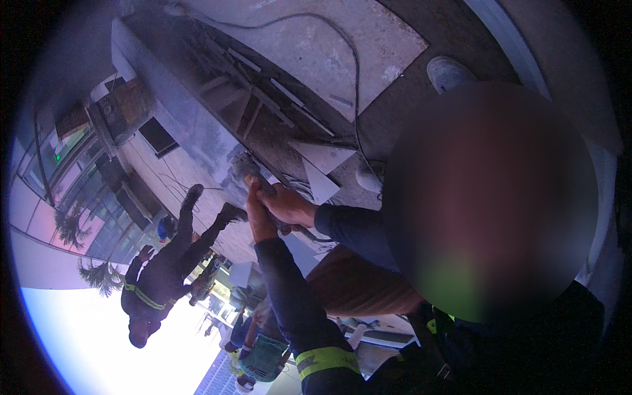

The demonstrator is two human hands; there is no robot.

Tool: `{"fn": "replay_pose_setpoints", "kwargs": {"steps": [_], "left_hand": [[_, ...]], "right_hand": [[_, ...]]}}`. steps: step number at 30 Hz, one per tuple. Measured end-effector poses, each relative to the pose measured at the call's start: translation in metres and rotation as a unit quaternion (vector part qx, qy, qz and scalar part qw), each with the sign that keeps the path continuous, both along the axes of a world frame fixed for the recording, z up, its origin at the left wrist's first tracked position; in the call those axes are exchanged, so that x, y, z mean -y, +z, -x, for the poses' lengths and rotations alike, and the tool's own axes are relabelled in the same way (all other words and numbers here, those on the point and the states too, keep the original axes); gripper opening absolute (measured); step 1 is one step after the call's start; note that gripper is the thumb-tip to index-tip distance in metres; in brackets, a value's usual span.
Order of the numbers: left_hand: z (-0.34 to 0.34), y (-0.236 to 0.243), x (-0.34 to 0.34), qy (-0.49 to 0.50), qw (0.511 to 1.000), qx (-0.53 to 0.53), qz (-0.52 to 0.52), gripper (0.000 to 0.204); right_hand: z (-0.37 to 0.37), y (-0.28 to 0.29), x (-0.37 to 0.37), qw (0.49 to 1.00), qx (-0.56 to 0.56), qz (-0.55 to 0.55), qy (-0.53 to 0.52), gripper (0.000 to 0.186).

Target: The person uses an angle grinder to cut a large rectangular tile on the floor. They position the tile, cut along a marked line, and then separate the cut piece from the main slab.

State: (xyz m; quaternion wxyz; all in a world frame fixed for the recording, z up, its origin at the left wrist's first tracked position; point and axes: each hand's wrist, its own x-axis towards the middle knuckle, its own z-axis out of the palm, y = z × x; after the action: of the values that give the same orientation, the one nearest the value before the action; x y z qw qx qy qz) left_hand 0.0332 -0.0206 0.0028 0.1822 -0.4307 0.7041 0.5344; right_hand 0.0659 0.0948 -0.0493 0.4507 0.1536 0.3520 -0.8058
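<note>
A dark hand-held power tool with a dusty head (242,170), probably a grinder, sits at the end of a long, pale, dust-covered slab (178,99), against or very near its surface. My left hand (258,210) is closed on the tool's body from the lower left, and my right hand (291,203) is wrapped round it just to the right. A cord (313,237) runs from the tool past my right sleeve. Pale triangular offcuts (321,184) lie just right of the tool.
A person in dark reflective workwear (158,276) is at left; other people (257,355) are low in view. A boot (447,72), a cable (352,59), a large board (388,46) and scattered strips (283,92) are at the top. A blurred round patch covers the right.
</note>
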Motion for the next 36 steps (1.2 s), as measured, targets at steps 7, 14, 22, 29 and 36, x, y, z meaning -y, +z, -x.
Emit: {"fn": "replay_pose_setpoints", "kwargs": {"steps": [7, 14, 22, 29, 36], "left_hand": [[-0.011, 0.0, -0.003, -0.008, 1.0, -0.011, 0.02, 0.038], [0.0, -0.005, -0.007, -0.006, 1.0, -0.028, 0.013, 0.041], [-0.001, -0.001, -0.005, -0.004, 1.0, -0.007, 0.003, 0.043], [-0.014, -0.001, -0.009, -0.002, 1.0, -0.019, -0.022, 0.041], [-0.017, -0.003, -0.008, 0.01, 1.0, -0.016, -0.021, 0.039]], "right_hand": [[-0.017, -0.006, 0.012, 0.999, -0.024, -0.023, 0.005, 0.09], [-0.004, -0.01, 0.021, 0.997, -0.047, -0.034, -0.041, 0.091], [-0.004, -0.001, 0.001, 0.999, -0.018, -0.006, -0.035, 0.088], [-0.016, -0.001, 0.001, 0.997, -0.049, -0.034, -0.049, 0.084], [-0.018, -0.004, 0.008, 0.995, -0.06, -0.037, -0.07, 0.082]]}}
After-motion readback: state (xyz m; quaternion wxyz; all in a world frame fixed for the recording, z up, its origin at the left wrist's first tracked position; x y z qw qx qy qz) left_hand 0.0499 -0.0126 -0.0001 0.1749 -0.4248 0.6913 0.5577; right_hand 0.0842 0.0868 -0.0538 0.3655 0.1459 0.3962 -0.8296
